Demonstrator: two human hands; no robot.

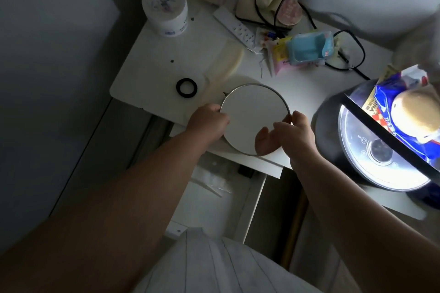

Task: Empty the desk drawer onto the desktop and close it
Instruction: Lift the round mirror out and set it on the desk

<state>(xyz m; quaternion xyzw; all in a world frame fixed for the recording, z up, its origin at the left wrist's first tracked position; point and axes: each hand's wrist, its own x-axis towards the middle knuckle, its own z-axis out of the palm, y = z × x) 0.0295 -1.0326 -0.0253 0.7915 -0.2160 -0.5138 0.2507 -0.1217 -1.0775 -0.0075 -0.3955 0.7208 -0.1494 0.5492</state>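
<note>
Above the open drawer (214, 197), both hands grip the round mirror (252, 119) by its rim, left hand (207, 121) opposite right hand (290, 133); bare desktop (166, 71) lies just beyond (forward-left), partly under it.

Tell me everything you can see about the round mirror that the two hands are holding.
The mirror is a flat round disc with a thin dark metal rim and a pale, plain face that reflects part of the right hand. A small pin sticks out at its upper left edge. It is tilted over the desk's front edge, above the open drawer. The left hand grips its left edge, the right its lower right edge.
</note>
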